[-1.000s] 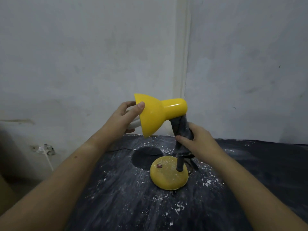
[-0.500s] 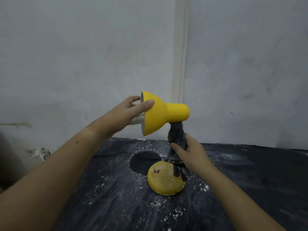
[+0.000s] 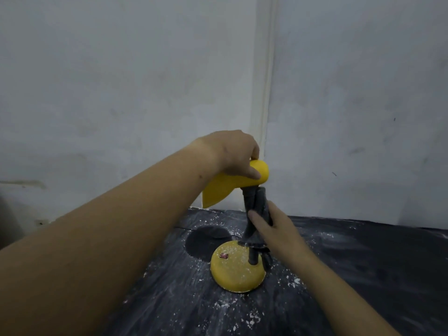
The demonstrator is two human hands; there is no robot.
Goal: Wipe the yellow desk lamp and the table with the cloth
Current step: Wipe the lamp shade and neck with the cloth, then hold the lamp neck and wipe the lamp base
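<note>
The yellow desk lamp stands on a dark table (image 3: 363, 275) dusted with white powder. Its round yellow base (image 3: 236, 270) sits near the table's middle, with powder on top. My left hand (image 3: 236, 155) grips the narrow back end of the yellow shade (image 3: 223, 187) from above; the shade's mouth faces left and down. My right hand (image 3: 274, 226) is wrapped around the lamp's neck with a dark grey cloth (image 3: 257, 202) bunched between palm and neck. Only the lowest bit of the black neck (image 3: 252, 259) shows.
White powder specks (image 3: 252, 318) lie scattered on the table around the base and toward me. A thin black cord (image 3: 186, 228) runs off to the left. Two white walls meet in a corner (image 3: 265, 93) right behind the lamp.
My left hand has moved from the shade's rim to the top of its narrow end. The shade has tipped downward. The right hand stays on the cloth-wrapped neck.
</note>
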